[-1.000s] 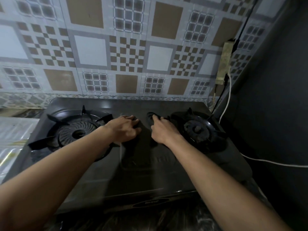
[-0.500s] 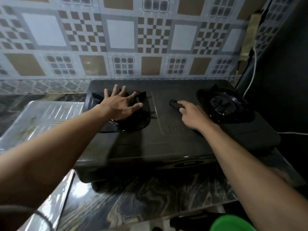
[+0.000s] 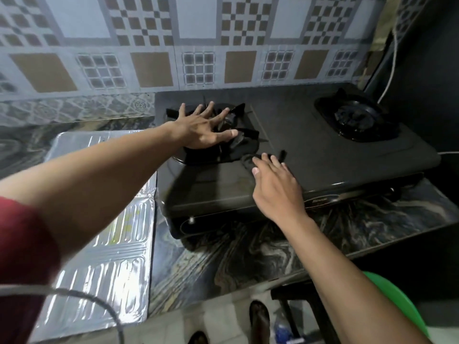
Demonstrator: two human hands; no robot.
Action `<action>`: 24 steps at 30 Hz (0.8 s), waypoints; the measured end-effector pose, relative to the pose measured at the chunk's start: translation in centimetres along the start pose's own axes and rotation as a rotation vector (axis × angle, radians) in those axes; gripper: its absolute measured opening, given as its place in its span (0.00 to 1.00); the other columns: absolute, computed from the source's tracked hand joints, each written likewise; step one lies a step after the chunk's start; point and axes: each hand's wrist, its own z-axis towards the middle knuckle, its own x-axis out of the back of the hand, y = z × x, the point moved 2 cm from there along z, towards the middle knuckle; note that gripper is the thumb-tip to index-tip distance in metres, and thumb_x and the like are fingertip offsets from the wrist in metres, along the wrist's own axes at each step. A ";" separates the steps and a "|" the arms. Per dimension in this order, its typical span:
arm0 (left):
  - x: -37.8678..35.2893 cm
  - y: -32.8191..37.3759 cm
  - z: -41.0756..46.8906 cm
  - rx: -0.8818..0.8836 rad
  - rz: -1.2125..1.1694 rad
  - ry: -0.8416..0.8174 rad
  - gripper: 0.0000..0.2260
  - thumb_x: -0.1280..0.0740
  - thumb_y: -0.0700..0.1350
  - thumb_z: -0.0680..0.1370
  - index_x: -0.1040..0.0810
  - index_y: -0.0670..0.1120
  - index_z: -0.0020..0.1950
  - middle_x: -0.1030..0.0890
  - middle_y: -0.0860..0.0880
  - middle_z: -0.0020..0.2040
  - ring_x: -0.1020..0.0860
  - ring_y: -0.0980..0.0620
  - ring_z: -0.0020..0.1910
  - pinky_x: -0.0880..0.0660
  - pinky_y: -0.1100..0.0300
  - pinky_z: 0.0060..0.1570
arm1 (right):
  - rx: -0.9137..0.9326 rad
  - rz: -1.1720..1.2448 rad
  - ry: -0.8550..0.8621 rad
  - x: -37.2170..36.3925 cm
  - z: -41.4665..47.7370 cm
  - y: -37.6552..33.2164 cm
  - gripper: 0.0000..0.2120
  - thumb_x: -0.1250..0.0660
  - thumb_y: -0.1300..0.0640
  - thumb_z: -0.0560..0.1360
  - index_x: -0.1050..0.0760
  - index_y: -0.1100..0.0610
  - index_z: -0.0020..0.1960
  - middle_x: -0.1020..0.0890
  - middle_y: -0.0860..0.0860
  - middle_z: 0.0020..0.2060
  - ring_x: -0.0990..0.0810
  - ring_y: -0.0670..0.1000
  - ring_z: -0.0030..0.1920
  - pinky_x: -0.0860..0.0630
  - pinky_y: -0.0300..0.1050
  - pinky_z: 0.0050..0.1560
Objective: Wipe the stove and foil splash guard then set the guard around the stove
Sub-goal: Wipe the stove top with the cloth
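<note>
A black two-burner stove (image 3: pixel 323 165) stands on the marbled counter against the tiled wall. My left hand (image 3: pixel 201 130) is spread flat over the left burner (image 3: pixel 193 157), fingers straight. My right hand (image 3: pixel 275 187) lies on the stove top near its middle, and its fairly straight fingertips touch a dark cloth (image 3: pixel 244 147) that is crumpled between the left burner and the hand. The foil splash guard (image 3: pixel 104 244) lies flat on the counter left of the stove, shiny and ribbed.
The right burner (image 3: pixel 357 117) sits uncovered at the far right. A white cable (image 3: pixel 392 58) hangs down the dark right wall. Bare marbled counter (image 3: pixel 248 256) runs in front of the stove. A green round object (image 3: pixel 397 299) and shoes show below the counter edge.
My left hand has opened and spread over the left burner. My right hand has slid from the stove's middle toward its front, over the cloth. The view has pulled back.
</note>
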 end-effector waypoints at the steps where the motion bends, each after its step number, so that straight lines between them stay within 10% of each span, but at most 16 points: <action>1: 0.1 -0.2 -0.1 -0.010 0.001 -0.011 0.42 0.61 0.80 0.70 0.59 0.63 0.80 0.60 0.48 0.82 0.57 0.43 0.81 0.64 0.34 0.74 | 0.006 -0.003 0.020 -0.4 -0.2 -0.8 0.20 0.48 0.55 0.84 0.32 0.56 0.73 0.32 0.55 0.74 0.38 0.55 0.76 0.44 0.51 0.75; 24: -0.4 -1.8 0.4 -0.104 -0.030 -0.022 0.39 0.61 0.77 0.72 0.56 0.63 0.80 0.61 0.48 0.82 0.63 0.46 0.80 0.69 0.38 0.73 | 0.314 0.061 0.211 -5.1 -3.2 -12.9 0.19 0.45 0.52 0.81 0.23 0.58 0.65 0.21 0.55 0.65 0.26 0.56 0.69 0.35 0.49 0.72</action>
